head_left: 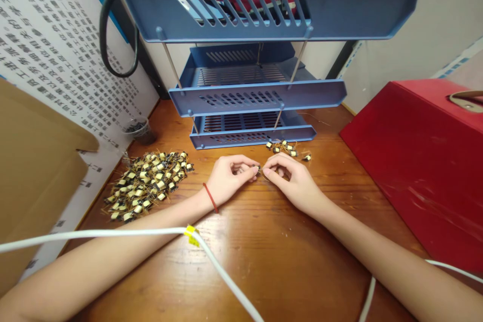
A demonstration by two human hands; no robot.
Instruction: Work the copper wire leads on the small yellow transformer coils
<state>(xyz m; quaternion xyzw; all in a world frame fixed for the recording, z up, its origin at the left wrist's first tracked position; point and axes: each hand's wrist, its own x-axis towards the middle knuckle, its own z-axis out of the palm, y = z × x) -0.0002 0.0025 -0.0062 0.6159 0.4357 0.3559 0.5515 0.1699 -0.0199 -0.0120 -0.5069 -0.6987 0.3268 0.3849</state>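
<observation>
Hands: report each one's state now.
Left hand: closed, fingertips pinching a small wired component.
Right hand: closed, fingertips at that component; whether it grips cannot be told.

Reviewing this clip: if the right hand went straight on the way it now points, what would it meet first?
Most likely the left hand. The right hand points at it, with a small wire-leaded component apparently pinched between them, though depth is hard to judge.

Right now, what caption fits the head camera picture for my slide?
Left hand and right hand pinch a tiny wired coil beside a heap of coils and blue trays on a wooden desk.
</observation>
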